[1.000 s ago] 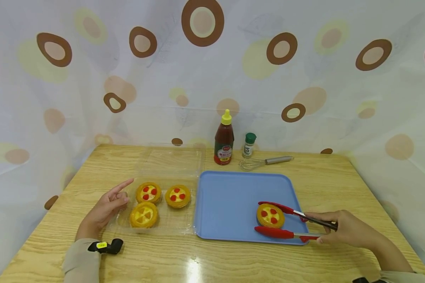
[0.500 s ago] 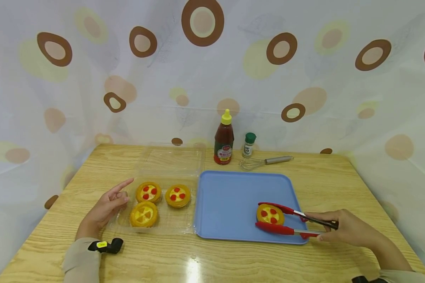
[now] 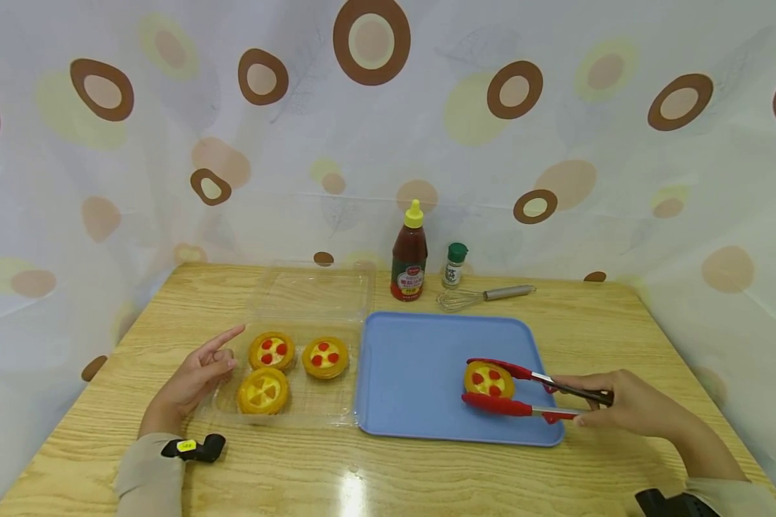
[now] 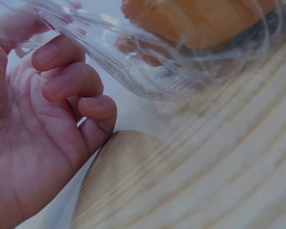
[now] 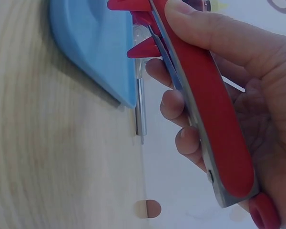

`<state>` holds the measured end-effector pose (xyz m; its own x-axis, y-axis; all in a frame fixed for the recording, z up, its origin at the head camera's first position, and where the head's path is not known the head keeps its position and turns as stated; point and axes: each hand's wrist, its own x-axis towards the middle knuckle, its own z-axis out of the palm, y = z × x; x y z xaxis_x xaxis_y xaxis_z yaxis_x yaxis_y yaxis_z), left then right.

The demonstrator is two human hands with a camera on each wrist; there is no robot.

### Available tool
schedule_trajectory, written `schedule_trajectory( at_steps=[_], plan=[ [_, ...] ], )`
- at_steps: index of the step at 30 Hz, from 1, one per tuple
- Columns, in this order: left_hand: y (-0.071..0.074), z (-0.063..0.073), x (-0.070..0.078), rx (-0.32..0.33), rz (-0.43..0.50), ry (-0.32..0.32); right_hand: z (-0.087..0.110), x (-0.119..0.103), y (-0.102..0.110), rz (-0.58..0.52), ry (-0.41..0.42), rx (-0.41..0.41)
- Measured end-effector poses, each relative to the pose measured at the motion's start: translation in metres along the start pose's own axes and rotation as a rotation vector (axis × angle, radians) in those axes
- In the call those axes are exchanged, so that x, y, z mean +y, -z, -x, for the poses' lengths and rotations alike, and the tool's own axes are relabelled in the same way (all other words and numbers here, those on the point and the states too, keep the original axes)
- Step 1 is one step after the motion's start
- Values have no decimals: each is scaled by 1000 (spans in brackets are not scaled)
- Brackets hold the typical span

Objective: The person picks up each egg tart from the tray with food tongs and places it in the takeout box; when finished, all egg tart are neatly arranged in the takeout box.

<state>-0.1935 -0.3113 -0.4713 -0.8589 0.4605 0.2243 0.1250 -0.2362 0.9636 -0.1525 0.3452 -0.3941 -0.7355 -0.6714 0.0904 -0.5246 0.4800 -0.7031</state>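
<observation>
My right hand (image 3: 636, 403) grips red-and-black kitchen tongs (image 3: 499, 405), also seen in the right wrist view as a red-backed handle (image 5: 209, 105) under the thumb. The red tips stand on either side of an egg tart (image 3: 488, 382) with red toppings, close over the right part of the blue tray (image 3: 420, 373). My left hand (image 3: 194, 380) is at the left edge of a clear plastic container (image 3: 310, 409), index finger straight, other fingers loosely bent. In it sit two red-topped tarts (image 3: 325, 358) and a plain yellow one (image 3: 263, 391). The left wrist view shows the plastic wall (image 4: 148, 88) beside the fingers.
Behind the tray stand a ketchup bottle (image 3: 409, 262) with a yellow cap and a small green-capped seasoning jar (image 3: 455, 266). A whisk (image 3: 485, 296) lies in front of the jar. The container's open lid (image 3: 313, 291) lies behind its base, on the wooden table (image 3: 284, 467).
The right hand, tongs and the tart between their tips have shifted slightly up and left over the tray. The tong tips have drawn closer together. The left hand has stayed put.
</observation>
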Motion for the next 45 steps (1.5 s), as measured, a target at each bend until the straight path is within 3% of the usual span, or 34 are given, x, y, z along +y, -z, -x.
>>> schedule_trajectory(
  at_steps=[18,30,38,45],
  plan=[
    [-1,0,2,-2,23,8,-50,-33,6,45,-11,-15],
    [-1,0,2,-4,24,19,-110,-59,-15,20,89,-82],
    [-1,0,2,-8,15,11,-147,-79,-34,91,63,-122],
    [-1,-1,2,-6,18,15,-175,-90,-46,111,79,-216]
  ],
)
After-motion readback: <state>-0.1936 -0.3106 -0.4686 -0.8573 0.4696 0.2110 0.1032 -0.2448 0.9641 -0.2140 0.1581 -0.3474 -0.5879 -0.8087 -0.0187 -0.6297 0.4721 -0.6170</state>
